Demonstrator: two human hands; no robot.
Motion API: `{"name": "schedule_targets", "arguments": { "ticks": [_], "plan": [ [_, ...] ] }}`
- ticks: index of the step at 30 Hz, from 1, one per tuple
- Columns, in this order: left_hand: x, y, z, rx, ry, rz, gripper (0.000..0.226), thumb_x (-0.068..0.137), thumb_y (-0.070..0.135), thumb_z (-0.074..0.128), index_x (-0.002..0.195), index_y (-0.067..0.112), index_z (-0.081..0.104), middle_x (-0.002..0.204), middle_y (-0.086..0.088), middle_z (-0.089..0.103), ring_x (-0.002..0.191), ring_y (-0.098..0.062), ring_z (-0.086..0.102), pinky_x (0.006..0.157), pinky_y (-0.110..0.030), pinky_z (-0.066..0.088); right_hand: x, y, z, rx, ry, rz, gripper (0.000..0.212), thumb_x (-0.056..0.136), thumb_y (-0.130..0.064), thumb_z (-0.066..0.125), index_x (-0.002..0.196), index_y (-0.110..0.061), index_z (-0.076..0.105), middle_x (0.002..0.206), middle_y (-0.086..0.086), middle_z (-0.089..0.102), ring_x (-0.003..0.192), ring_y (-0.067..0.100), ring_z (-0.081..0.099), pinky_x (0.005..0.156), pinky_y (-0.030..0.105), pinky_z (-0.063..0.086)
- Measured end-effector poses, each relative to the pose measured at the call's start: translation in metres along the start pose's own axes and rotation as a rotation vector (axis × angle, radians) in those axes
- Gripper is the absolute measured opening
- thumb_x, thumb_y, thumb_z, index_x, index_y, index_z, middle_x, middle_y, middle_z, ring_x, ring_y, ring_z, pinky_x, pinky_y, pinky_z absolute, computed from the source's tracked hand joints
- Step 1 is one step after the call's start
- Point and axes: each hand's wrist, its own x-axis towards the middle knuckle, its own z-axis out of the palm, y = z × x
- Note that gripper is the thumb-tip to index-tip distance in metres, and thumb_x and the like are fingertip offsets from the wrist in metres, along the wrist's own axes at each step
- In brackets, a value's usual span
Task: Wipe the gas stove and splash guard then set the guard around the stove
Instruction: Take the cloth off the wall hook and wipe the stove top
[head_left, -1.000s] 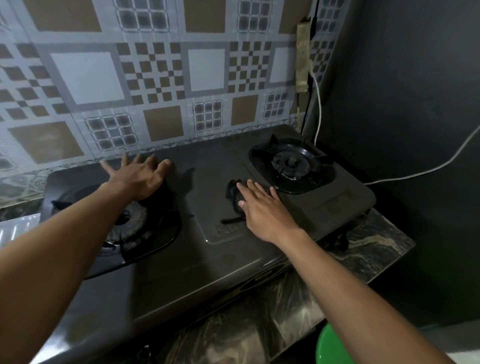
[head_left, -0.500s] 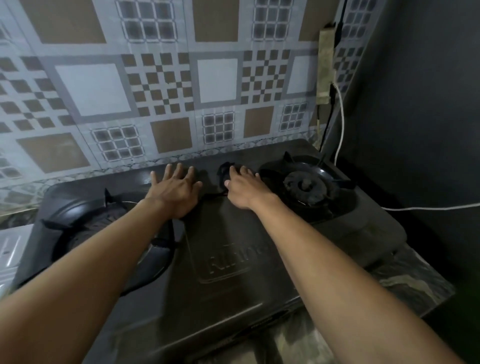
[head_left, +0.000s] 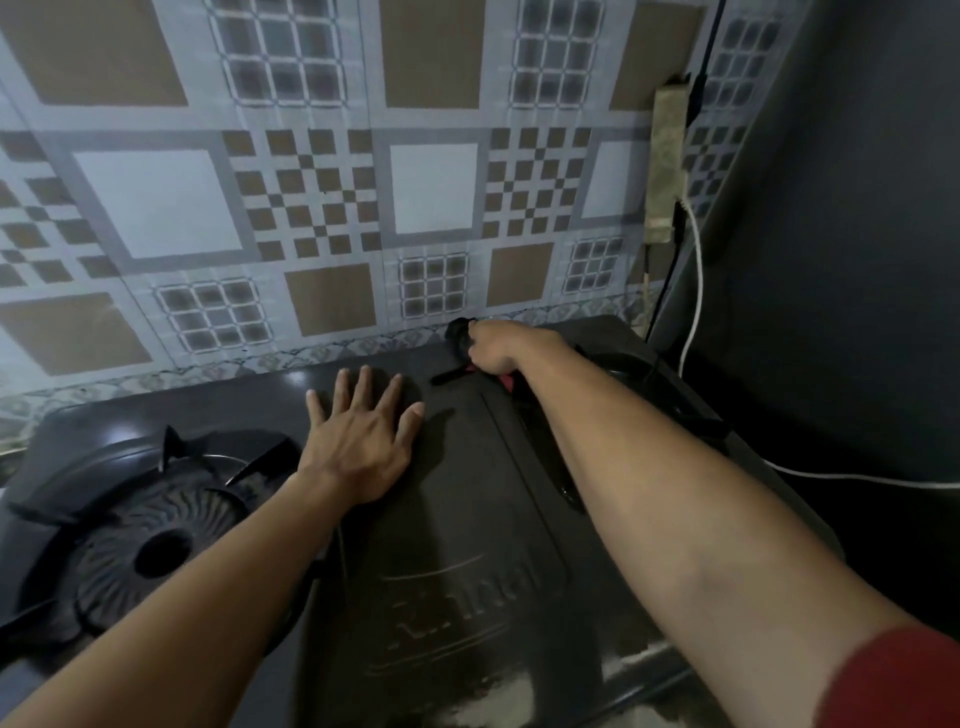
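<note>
Stretching left to right — gas stove.

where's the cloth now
Head view: the cloth is at the back of the stove, right of centre, gripped by the right hand, near the wall.

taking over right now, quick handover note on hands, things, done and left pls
Left hand: open, flat on the stove top beside the left burner.
Right hand: grips the dark cloth at the stove's back edge, by the tiled wall.
Done: wiping under way; pale marks show near the front edge.
Left: finish the stove, wipe the splash guard (not in view), set it round the stove.
</note>
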Motion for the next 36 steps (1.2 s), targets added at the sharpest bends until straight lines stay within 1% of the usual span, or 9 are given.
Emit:
{"name": "schedule_targets", "arguments": {
  "ticks": [2, 4, 10, 13, 15, 21, 27, 31, 36],
  "plan": [
    [0.001, 0.001, 0.002, 0.019, -0.018, 0.001, 0.076, 0.092, 0.068, 0.001, 0.158, 0.03, -0.004, 0.166, -0.008, -0.011, 0.152, -0.03, -0.014, 0.119, -0.059, -0.009, 0.008, 0.018, -0.013, -0.027, -0.021, 0.001, 0.052, 0.098, -0.009, 0.043, 0.149, -0.011, 0.04, 0.151, 0.013, 0.043, 0.122, 0.032, 0.051, 0.1, 0.033, 0.042],
    [0.004, 0.001, 0.002, 0.061, -0.057, -0.012, 0.085, 0.083, 0.072, -0.007, 0.157, 0.031, -0.01, 0.166, -0.008, -0.014, 0.152, -0.03, -0.015, 0.119, -0.059, -0.008, 0.015, 0.039, -0.026, -0.023, -0.046, 0.001, 0.06, 0.095, -0.003, 0.049, 0.152, -0.017, 0.038, 0.157, 0.008, 0.035, 0.134, 0.033, 0.043, 0.099, 0.03, 0.037],
    [0.008, 0.0, 0.005, 0.081, -0.063, -0.023, 0.095, 0.074, 0.079, -0.015, 0.156, 0.032, -0.013, 0.166, -0.007, -0.014, 0.152, -0.029, -0.015, 0.119, -0.061, -0.006, 0.025, 0.084, -0.025, 0.004, -0.084, -0.052, 0.065, 0.1, -0.007, 0.049, 0.155, -0.035, 0.028, 0.165, -0.002, 0.017, 0.15, 0.024, 0.019, 0.111, 0.027, 0.02],
    [0.01, -0.002, 0.008, 0.083, -0.057, -0.012, 0.105, 0.064, 0.084, -0.025, 0.155, 0.034, -0.015, 0.166, -0.006, -0.014, 0.151, -0.029, -0.016, 0.119, -0.06, -0.007, 0.026, 0.091, -0.014, -0.017, -0.142, -0.098, 0.058, 0.107, -0.029, 0.039, 0.157, -0.041, 0.01, 0.167, -0.004, -0.001, 0.153, 0.022, -0.003, 0.122, 0.042, 0.004],
    [0.01, -0.002, 0.009, 0.085, -0.049, -0.018, 0.11, 0.059, 0.085, -0.028, 0.155, 0.034, -0.014, 0.166, -0.006, -0.013, 0.152, -0.029, -0.015, 0.118, -0.06, -0.006, 0.025, 0.095, -0.01, -0.026, -0.167, -0.137, 0.055, 0.107, -0.047, 0.028, 0.156, -0.042, 0.003, 0.166, -0.005, -0.011, 0.151, 0.021, -0.016, 0.121, 0.05, -0.006],
    [0.011, -0.001, 0.013, 0.103, -0.027, -0.03, 0.111, 0.057, 0.084, -0.033, 0.155, 0.035, -0.016, 0.166, -0.004, -0.013, 0.152, -0.028, -0.015, 0.119, -0.058, -0.004, 0.026, 0.102, -0.009, -0.062, -0.191, -0.144, 0.065, 0.097, -0.069, 0.014, 0.154, -0.045, -0.008, 0.164, -0.006, -0.02, 0.149, 0.019, -0.021, 0.12, 0.052, -0.011],
    [0.011, -0.003, 0.013, 0.105, -0.039, -0.028, 0.104, 0.061, 0.083, -0.03, 0.153, 0.036, -0.02, 0.165, -0.004, -0.018, 0.151, -0.025, -0.019, 0.119, -0.057, -0.007, 0.028, 0.103, -0.019, 0.064, -0.171, 0.092, 0.079, 0.093, -0.075, 0.017, 0.156, -0.036, -0.01, 0.164, 0.003, -0.022, 0.151, 0.03, -0.017, 0.118, 0.053, -0.007],
    [0.012, -0.002, 0.013, 0.098, -0.059, -0.03, 0.099, 0.063, 0.082, -0.027, 0.152, 0.037, -0.023, 0.164, -0.003, -0.022, 0.149, -0.023, -0.022, 0.119, -0.057, -0.009, 0.038, 0.113, -0.021, 0.136, -0.157, 0.336, 0.102, 0.08, -0.089, 0.02, 0.157, -0.03, -0.01, 0.163, 0.009, -0.023, 0.149, 0.039, -0.017, 0.119, 0.061, -0.002],
    [0.013, -0.001, 0.011, 0.102, -0.058, -0.03, 0.097, 0.066, 0.082, -0.023, 0.152, 0.037, -0.023, 0.164, -0.003, -0.022, 0.149, -0.024, -0.022, 0.119, -0.057, -0.009, 0.051, 0.127, -0.021, 0.119, -0.043, 0.577, 0.112, 0.074, -0.093, 0.019, 0.155, -0.024, -0.017, 0.164, 0.013, -0.02, 0.148, 0.045, -0.014, 0.117, 0.065, 0.002]
  ]
}}
